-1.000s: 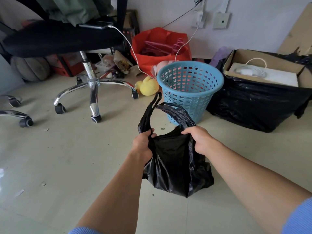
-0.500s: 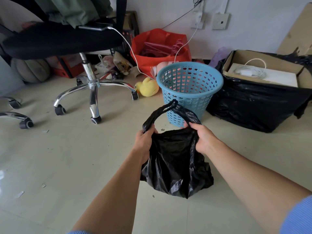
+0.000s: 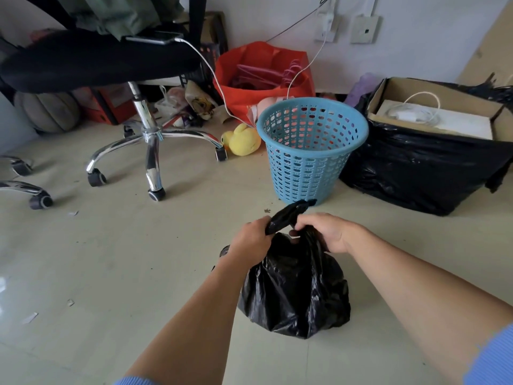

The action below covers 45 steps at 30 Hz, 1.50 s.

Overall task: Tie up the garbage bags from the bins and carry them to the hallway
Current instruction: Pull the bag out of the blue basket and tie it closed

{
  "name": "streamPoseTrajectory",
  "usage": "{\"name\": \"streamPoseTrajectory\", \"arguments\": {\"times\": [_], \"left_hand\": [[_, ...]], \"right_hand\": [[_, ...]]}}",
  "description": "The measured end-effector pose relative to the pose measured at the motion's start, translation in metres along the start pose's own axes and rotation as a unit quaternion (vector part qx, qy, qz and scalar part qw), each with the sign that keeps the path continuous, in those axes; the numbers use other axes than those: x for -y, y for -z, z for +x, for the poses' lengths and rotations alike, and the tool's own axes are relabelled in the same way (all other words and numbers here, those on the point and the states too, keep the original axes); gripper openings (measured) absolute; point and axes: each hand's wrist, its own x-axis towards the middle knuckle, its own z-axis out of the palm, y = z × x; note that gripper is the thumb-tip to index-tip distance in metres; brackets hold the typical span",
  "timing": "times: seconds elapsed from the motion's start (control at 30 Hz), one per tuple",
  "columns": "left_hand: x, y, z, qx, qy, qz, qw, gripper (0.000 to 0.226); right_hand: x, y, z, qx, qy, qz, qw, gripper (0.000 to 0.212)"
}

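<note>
Now the big black office chair [image 3: 91, 59] stands far left, and the blue bin [image 3: 311, 151] stands far in the middle. My black garbage bag [image 3: 294, 290] hangs near me, just in front of the bin. My left hand [image 3: 254, 240] and right hand [image 3: 330, 232] each grip tight on its bunched handles [image 3: 286, 216].

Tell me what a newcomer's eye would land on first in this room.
First, the black garbage bag low in the middle, its handles gathered between the left hand and the right hand. Just beyond it stands a blue perforated bin, with a yellow plush duck on the floor to its left. A black office chair fills the upper left.
</note>
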Motion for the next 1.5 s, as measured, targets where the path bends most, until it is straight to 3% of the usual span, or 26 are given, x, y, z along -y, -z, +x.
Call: {"name": "streamPoseTrajectory", "arguments": {"times": [0.03,0.13,0.2,0.27,0.33,0.4,0.47,0.53,0.57,0.63,0.8,0.93,1.03,1.13,1.23,1.33,1.43,1.5], "left_hand": [[-0.001,0.0,-0.002,0.01,-0.008,0.025,1.0,0.01],[-0.006,-0.005,-0.005,0.024,-0.047,0.084,0.995,0.019],[-0.01,-0.008,-0.007,0.03,-0.073,0.105,0.991,0.022],[-0.012,-0.012,-0.006,0.034,-0.085,0.112,0.989,0.021],[-0.013,-0.013,-0.003,0.039,-0.063,0.087,0.993,0.02],[-0.009,-0.013,-0.001,0.064,-0.01,-0.012,0.998,0.022],[-0.004,-0.01,0.0,0.102,0.053,-0.202,0.973,0.035],[-0.001,-0.003,-0.003,0.137,0.111,-0.395,0.902,0.047],[0.0,-0.001,-0.004,0.152,0.126,-0.467,0.862,0.045],[0.002,0.003,-0.005,0.154,0.15,-0.535,0.817,0.027],[0.003,0.003,0.002,0.122,0.256,-0.576,0.767,0.025],[0.003,0.011,0.002,0.137,0.276,-0.603,0.735,0.028],[-0.002,0.018,-0.006,0.202,0.224,-0.587,0.751,0.027],[-0.006,0.018,-0.011,0.237,0.172,-0.51,0.809,0.015],[-0.004,0.007,-0.006,0.155,0.189,-0.382,0.891,0.022],[-0.003,-0.003,0.001,0.042,0.191,-0.248,0.949,0.007],[-0.004,-0.003,0.002,-0.033,0.197,-0.183,0.963,0.014],[-0.006,0.001,0.003,-0.083,0.224,-0.218,0.946,0.02]], "right_hand": [[0.003,0.001,-0.001,0.026,0.0,0.015,1.0,0.029],[0.013,0.001,0.002,0.031,-0.026,0.04,0.998,0.095],[0.017,-0.005,0.0,-0.036,-0.022,0.014,0.999,0.107],[0.013,-0.006,0.004,-0.147,0.007,0.033,0.989,0.091],[0.009,0.001,0.011,-0.203,0.011,0.105,0.974,0.066],[0.007,0.008,0.012,-0.2,0.004,0.148,0.969,0.039],[0.008,0.014,0.01,-0.18,0.0,0.169,0.969,0.026],[0.01,0.016,0.006,-0.145,0.012,0.205,0.968,0.022],[0.012,0.017,0.005,-0.128,0.022,0.222,0.966,0.022],[0.015,0.014,0.003,-0.101,0.036,0.236,0.966,0.023],[0.019,-0.003,-0.001,-0.05,0.039,0.141,0.988,0.021],[0.012,-0.013,-0.003,-0.123,0.078,-0.01,0.989,0.029],[0.007,-0.011,-0.001,-0.18,0.115,-0.089,0.973,0.025],[0.004,-0.005,0.002,-0.224,0.133,-0.106,0.96,0.029],[0.0,-0.003,0.003,-0.235,0.145,-0.09,0.957,0.038],[-0.001,-0.006,0.002,-0.209,0.142,-0.077,0.964,0.026],[0.0,-0.011,0.003,-0.186,0.148,-0.091,0.967,0.024],[0.002,-0.015,0.004,-0.182,0.149,-0.1,0.967,0.027]]}}
